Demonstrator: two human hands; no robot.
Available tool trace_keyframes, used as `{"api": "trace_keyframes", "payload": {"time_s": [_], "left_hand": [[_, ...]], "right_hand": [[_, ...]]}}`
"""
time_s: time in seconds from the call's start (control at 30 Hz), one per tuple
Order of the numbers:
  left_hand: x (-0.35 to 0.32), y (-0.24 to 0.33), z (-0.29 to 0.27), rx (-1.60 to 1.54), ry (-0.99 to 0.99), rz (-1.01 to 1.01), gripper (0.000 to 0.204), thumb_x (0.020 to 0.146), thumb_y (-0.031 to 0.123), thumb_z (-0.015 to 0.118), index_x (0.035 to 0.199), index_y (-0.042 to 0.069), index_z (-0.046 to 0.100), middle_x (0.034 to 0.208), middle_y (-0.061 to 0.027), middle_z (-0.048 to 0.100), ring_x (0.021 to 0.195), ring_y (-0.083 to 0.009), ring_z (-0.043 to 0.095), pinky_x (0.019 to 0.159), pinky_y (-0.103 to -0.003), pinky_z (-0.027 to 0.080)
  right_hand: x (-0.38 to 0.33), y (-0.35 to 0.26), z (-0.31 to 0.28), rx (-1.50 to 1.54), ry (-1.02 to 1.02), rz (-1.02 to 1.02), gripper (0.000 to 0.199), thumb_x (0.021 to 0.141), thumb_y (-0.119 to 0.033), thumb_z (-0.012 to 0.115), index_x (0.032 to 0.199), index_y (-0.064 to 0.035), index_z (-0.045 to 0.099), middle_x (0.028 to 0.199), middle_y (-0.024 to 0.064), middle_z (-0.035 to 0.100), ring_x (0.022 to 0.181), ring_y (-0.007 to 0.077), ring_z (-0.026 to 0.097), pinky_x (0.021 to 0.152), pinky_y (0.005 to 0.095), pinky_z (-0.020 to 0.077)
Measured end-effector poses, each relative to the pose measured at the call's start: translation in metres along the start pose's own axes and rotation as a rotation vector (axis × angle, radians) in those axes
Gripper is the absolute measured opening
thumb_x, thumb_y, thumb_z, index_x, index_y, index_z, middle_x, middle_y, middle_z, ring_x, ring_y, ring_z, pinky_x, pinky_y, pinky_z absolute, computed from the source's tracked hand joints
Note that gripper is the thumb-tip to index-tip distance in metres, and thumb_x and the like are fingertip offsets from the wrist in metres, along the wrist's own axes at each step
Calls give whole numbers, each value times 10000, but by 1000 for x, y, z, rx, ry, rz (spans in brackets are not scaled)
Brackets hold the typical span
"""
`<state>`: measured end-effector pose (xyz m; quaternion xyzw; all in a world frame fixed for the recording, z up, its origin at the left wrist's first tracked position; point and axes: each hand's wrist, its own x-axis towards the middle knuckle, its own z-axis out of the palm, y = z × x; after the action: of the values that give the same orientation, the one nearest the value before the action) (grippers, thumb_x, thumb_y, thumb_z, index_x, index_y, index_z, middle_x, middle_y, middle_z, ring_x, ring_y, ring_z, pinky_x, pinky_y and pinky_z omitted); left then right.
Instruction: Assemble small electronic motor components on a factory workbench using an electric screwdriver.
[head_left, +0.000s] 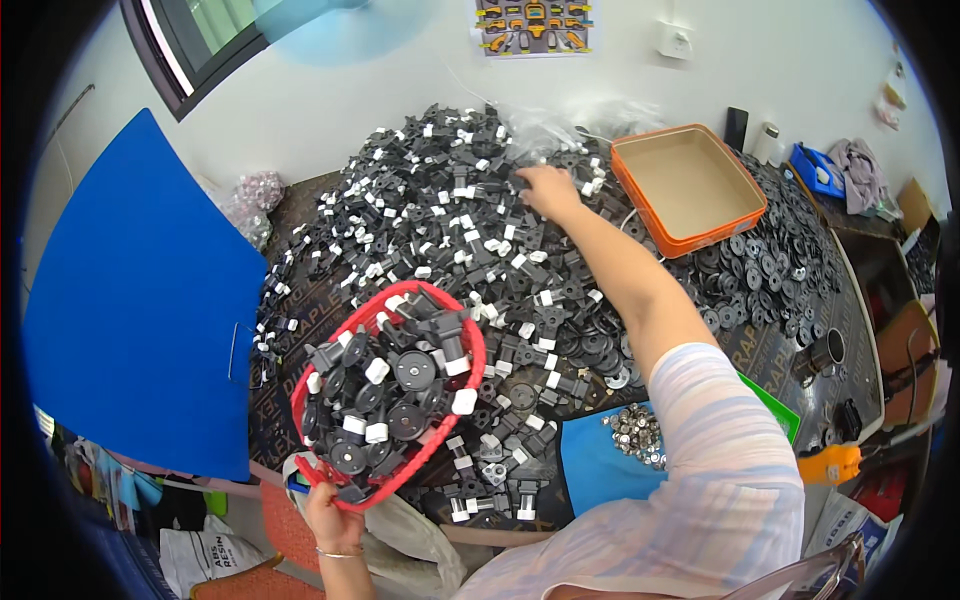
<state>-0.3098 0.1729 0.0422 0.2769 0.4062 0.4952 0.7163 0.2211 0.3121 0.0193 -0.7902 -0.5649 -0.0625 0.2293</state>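
A red basket (pixel 477 345) is tilted above the table's near left side, full of black-and-white plastic parts and round black wheels. My left hand (pixel 332 522) is closed on its near rim. Across the table spreads a large heap of small black plastic parts with white blocks (pixel 430 205). My right hand (pixel 548 192) reaches over the far side of this heap, near a clear plastic bag (pixel 545 135). Its fingers are bent and a little apart, and nothing shows between them; their tips are partly hard to make out against the parts.
An orange box (pixel 690 190) with a tan inside sits at the back right, beside many black discs (pixel 770 280). Small metal pieces (pixel 636 436) lie on a blue mat (pixel 600 465). A black cup (pixel 822 355) stands at right. A large blue panel (pixel 150 300) flanks the left.
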Motion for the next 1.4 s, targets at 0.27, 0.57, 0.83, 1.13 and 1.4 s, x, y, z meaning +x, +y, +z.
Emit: {"api": "trace_keyframes", "payload": {"time_s": [0.27, 0.57, 0.83, 1.13, 1.4], "left_hand": [[-2, -15, 2, 73, -75, -9, 510, 695, -22, 443, 1204, -31, 419, 970, -72, 546, 897, -197, 543, 825, -306, 432], [-40, -27, 19, 11, -142, -176, 562, 715, -47, 391, 1275, -19, 357, 1054, -116, 550, 879, -195, 570, 795, -346, 486], [-87, -3, -16, 5, -159, -171, 525, 709, -27, 375, 1234, -39, 380, 1085, -143, 554, 939, -233, 580, 809, -352, 487], [-116, 22, -89, 177, -167, -168, 421, 696, -18, 419, 1110, -41, 490, 992, -98, 585, 876, -161, 580, 772, -277, 480], [-141, 38, -187, 75, -132, -20, 704, 850, 614, 360, 1182, -2, 445, 1061, -130, 591, 991, -224, 583, 810, -402, 506]], "right_hand": [[-36, -58, -88, 1152, -316, -110, 380, 840, -210, 616, 1186, -73, 536, 997, -20, 595, 822, 42, 513, 735, 212, 432], [-165, -181, -156, 398, -447, -999, 537, 649, -208, 745, 1135, -81, 555, 1065, 101, 600, 994, 299, 548, 847, 418, 430], [-223, -149, -129, 1600, -756, 240, 565, 892, -405, 471, 1337, -83, 338, 1296, 118, 439, 1142, 213, 464, 928, 389, 394], [-334, -174, -86, 2096, -1230, 478, 459, 853, -318, 503, 1211, -32, 483, 1178, 120, 552, 1076, 256, 528, 958, 424, 391], [-403, -221, -69, 2075, -1134, 572, 463, 763, -267, 520, 1137, 5, 509, 1109, 141, 578, 1014, 281, 560, 925, 423, 419]]}}
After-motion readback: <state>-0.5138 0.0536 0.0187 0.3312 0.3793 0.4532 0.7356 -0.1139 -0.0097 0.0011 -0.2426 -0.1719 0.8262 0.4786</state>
